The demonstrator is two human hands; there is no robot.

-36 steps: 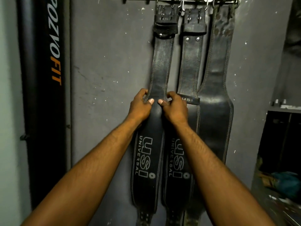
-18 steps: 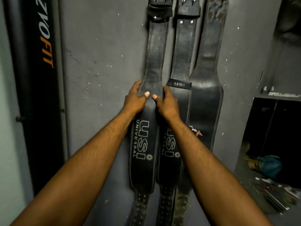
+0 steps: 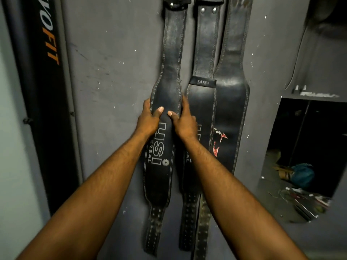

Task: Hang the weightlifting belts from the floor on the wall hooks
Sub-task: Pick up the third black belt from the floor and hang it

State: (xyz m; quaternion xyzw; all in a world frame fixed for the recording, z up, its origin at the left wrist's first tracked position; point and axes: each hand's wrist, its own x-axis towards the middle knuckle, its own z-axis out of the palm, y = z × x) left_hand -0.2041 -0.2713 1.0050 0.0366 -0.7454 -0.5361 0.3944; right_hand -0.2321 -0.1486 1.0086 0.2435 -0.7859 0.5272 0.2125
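Three long black leather weightlifting belts are seen hanging flat against the scuffed grey wall [image 3: 116, 76]. The leftmost black stitched belt [image 3: 170, 87] is grasped at its widening by the left hand [image 3: 150, 119] at nine o'clock and the right hand [image 3: 185, 122] at three o'clock, thumbs pressed on its face.

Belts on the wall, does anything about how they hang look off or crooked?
Mostly tidy. The left belt hangs clear, both hands gripping its edges: left hand, right hand. The right belt overlaps behind the middle belt, and its tail slants leftward. The hooks are out of view.
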